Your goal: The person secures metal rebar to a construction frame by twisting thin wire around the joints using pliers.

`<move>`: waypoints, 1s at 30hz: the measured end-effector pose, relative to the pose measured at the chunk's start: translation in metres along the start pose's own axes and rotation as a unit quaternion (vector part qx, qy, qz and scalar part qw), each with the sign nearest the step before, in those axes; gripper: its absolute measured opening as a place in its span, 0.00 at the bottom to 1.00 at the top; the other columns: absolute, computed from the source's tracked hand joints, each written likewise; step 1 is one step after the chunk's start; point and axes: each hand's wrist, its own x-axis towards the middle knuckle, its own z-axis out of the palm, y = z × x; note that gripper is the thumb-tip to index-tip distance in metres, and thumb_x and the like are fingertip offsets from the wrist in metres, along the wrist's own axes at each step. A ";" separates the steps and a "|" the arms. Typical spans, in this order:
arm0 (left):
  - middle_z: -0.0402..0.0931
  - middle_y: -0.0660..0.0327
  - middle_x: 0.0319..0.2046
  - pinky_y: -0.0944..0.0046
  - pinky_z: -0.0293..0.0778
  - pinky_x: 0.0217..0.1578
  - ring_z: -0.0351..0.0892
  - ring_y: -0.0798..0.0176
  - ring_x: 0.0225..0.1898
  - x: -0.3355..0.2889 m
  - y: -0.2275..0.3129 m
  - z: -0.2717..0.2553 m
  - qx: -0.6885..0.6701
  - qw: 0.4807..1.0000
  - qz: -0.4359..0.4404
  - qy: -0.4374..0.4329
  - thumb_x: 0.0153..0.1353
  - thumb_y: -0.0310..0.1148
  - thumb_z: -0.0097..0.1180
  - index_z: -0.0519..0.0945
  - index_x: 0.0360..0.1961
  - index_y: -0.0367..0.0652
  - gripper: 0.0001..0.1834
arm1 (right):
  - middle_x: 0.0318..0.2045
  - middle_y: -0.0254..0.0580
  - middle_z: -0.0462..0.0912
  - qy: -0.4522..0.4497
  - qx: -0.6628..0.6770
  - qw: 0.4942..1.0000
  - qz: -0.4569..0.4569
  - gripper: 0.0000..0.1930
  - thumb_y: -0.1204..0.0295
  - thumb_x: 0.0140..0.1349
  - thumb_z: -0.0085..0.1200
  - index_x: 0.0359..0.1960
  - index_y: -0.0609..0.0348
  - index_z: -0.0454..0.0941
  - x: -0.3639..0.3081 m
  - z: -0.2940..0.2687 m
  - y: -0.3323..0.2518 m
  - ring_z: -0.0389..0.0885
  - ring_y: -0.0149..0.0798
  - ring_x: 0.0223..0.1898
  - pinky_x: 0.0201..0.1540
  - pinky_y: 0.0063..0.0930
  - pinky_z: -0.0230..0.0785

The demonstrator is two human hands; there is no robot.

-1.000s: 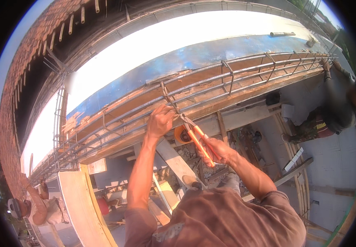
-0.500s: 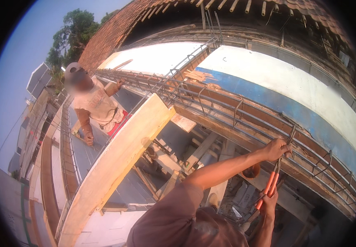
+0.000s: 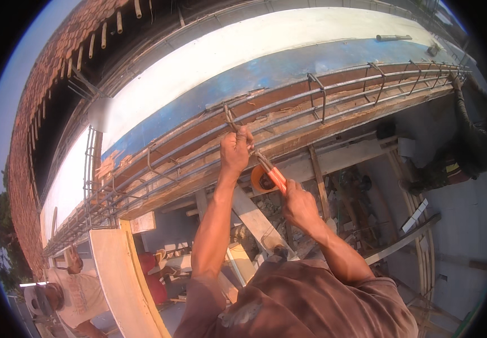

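A person is working w/ both arms raised at a long rebar cage (image 3: 288, 115) sitting in a wooden beam form (image 3: 198, 169), seen from a head cam looking down over their brown shirt. The left hand (image 3: 235, 151) is closing in a fist round a stirrup (image 3: 231, 119) where it's crossing the top bar. The right hand (image 3: 298, 204) is clamping the orange handles of pliers (image 3: 269, 170), tips pointing up-left toward that same crossing, just beside the left fist. Can't tell if tie wire is caught in the tips; too small.

Progress, as a judgement: the cage is looking assembled along the whole form, bars running lengthwise and stirrups standing at intervals, so tying at this joint seems mid-way, w/ other crossings maybe left; ties elsewhere aren't visible.

Count: 2 hands, 1 pliers, approx. 4 long bars, at least 5 stirrups showing. One other person (image 3: 72, 287) is standing below at lower left, beside a pale plank (image 3: 121, 281).
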 end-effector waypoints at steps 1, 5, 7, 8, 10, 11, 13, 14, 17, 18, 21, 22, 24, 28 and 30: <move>0.74 0.63 0.19 0.66 0.71 0.28 0.74 0.69 0.24 -0.004 0.000 -0.003 0.006 1.000 -0.020 0.011 0.76 0.54 0.48 0.78 0.25 0.35 0.32 | 0.29 0.57 0.82 -0.070 0.092 0.993 0.008 0.17 0.77 0.61 0.48 0.53 0.65 0.72 -0.001 0.002 -0.001 0.83 0.60 0.32 0.37 0.51 0.73; 0.74 0.62 0.22 0.66 0.71 0.30 0.71 0.69 0.24 -0.005 0.002 -0.002 -0.024 0.999 -0.017 -0.014 0.76 0.50 0.49 0.77 0.25 0.35 0.29 | 0.22 0.43 0.78 -0.252 0.389 0.885 0.040 0.13 0.80 0.57 0.43 0.43 0.68 0.73 0.016 0.017 0.031 0.82 0.44 0.27 0.30 0.44 0.75; 0.75 0.61 0.22 0.66 0.71 0.29 0.72 0.69 0.24 -0.007 0.005 -0.006 -0.020 1.000 -0.023 -0.008 0.76 0.49 0.48 0.77 0.25 0.35 0.29 | 0.24 0.43 0.78 -0.296 0.563 0.767 0.081 0.14 0.80 0.55 0.44 0.43 0.68 0.73 0.017 0.042 0.030 0.80 0.43 0.25 0.29 0.42 0.74; 0.75 0.61 0.22 0.66 0.71 0.29 0.72 0.69 0.24 -0.007 0.005 -0.007 -0.019 1.000 -0.020 -0.008 0.76 0.49 0.48 0.77 0.25 0.35 0.29 | 0.26 0.43 0.77 -0.332 0.707 0.613 0.118 0.14 0.81 0.54 0.45 0.43 0.68 0.74 0.015 0.052 0.025 0.78 0.42 0.24 0.27 0.40 0.74; 0.75 0.60 0.23 0.66 0.72 0.30 0.73 0.68 0.25 -0.007 0.007 -0.008 -0.005 0.999 -0.032 -0.013 0.77 0.50 0.48 0.77 0.25 0.35 0.29 | 0.29 0.49 0.77 -0.383 0.829 0.388 0.126 0.16 0.80 0.53 0.48 0.45 0.69 0.74 0.005 0.071 0.019 0.77 0.42 0.23 0.27 0.39 0.76; 0.75 0.60 0.23 0.66 0.72 0.30 0.73 0.68 0.25 -0.007 0.007 -0.007 -0.002 0.999 -0.035 -0.015 0.77 0.50 0.48 0.77 0.25 0.35 0.29 | 0.30 0.49 0.77 -0.392 0.863 0.295 0.121 0.16 0.80 0.53 0.48 0.45 0.69 0.74 0.001 0.079 0.018 0.77 0.42 0.23 0.27 0.39 0.77; 0.77 0.59 0.24 0.66 0.73 0.32 0.76 0.67 0.27 -0.004 0.009 -0.007 -0.011 0.999 -0.025 -0.038 0.76 0.49 0.48 0.78 0.26 0.34 0.29 | 0.28 0.49 0.78 -0.394 0.869 0.272 0.125 0.14 0.79 0.55 0.51 0.45 0.68 0.74 -0.006 0.082 0.013 0.78 0.43 0.23 0.27 0.40 0.77; 0.77 0.59 0.24 0.66 0.73 0.32 0.76 0.67 0.27 -0.004 0.010 -0.010 -0.008 0.999 -0.021 -0.038 0.76 0.49 0.48 0.78 0.26 0.34 0.29 | 0.27 0.49 0.79 -0.397 0.873 0.253 0.129 0.13 0.77 0.58 0.54 0.44 0.68 0.74 -0.004 0.079 0.009 0.79 0.43 0.22 0.27 0.40 0.78; 0.79 0.57 0.26 0.65 0.76 0.35 0.79 0.64 0.29 -0.007 0.009 -0.013 -0.003 0.999 -0.025 -0.037 0.76 0.47 0.50 0.80 0.28 0.32 0.27 | 0.23 0.47 0.80 -0.340 0.801 0.486 0.082 0.15 0.75 0.59 0.63 0.44 0.66 0.73 -0.001 0.060 0.008 0.81 0.43 0.20 0.24 0.39 0.77; 0.80 0.57 0.27 0.64 0.77 0.36 0.81 0.63 0.30 -0.006 0.008 -0.011 -0.032 0.998 -0.028 -0.036 0.76 0.47 0.50 0.81 0.31 0.32 0.26 | 0.20 0.45 0.80 -0.296 0.689 0.656 0.084 0.19 0.74 0.59 0.68 0.47 0.65 0.72 0.003 0.052 0.009 0.82 0.43 0.18 0.23 0.39 0.77; 0.81 0.57 0.28 0.61 0.79 0.38 0.82 0.62 0.32 -0.009 0.007 -0.017 -0.068 0.997 -0.032 -0.036 0.75 0.46 0.53 0.83 0.35 0.30 0.25 | 0.28 0.48 0.83 -0.221 0.538 0.810 0.072 0.31 0.71 0.53 0.71 0.54 0.73 0.67 0.006 0.023 0.006 0.85 0.48 0.22 0.27 0.43 0.78; 0.82 0.57 0.29 0.60 0.79 0.39 0.82 0.62 0.32 -0.009 0.007 -0.016 -0.083 0.995 -0.029 -0.039 0.74 0.47 0.54 0.83 0.37 0.29 0.25 | 0.28 0.48 0.83 -0.219 0.538 0.811 0.072 0.31 0.71 0.53 0.71 0.54 0.73 0.67 0.004 0.018 0.002 0.85 0.48 0.22 0.27 0.43 0.78; 0.82 0.57 0.29 0.60 0.80 0.39 0.83 0.61 0.33 -0.010 0.005 -0.017 -0.093 0.995 -0.032 -0.035 0.73 0.47 0.55 0.84 0.38 0.29 0.26 | 0.33 0.53 0.81 -0.067 0.177 0.982 -0.004 0.38 0.68 0.50 0.67 0.59 0.79 0.64 -0.004 0.014 -0.008 0.85 0.55 0.30 0.35 0.48 0.77; 0.82 0.56 0.29 0.59 0.80 0.39 0.83 0.60 0.32 -0.011 0.011 -0.012 -0.111 0.993 -0.047 -0.019 0.72 0.48 0.57 0.84 0.40 0.27 0.26 | 0.40 0.61 0.77 0.145 -0.036 0.989 0.009 0.35 0.73 0.53 0.58 0.64 0.77 0.63 -0.015 0.025 -0.017 0.79 0.61 0.37 0.41 0.50 0.74; 0.82 0.57 0.29 0.60 0.81 0.40 0.83 0.61 0.32 -0.010 0.013 -0.013 -0.115 0.992 -0.051 -0.017 0.72 0.46 0.57 0.84 0.41 0.27 0.25 | 0.41 0.62 0.77 0.119 -0.015 0.993 0.021 0.33 0.74 0.54 0.58 0.62 0.77 0.64 -0.014 0.027 -0.019 0.80 0.63 0.38 0.41 0.51 0.74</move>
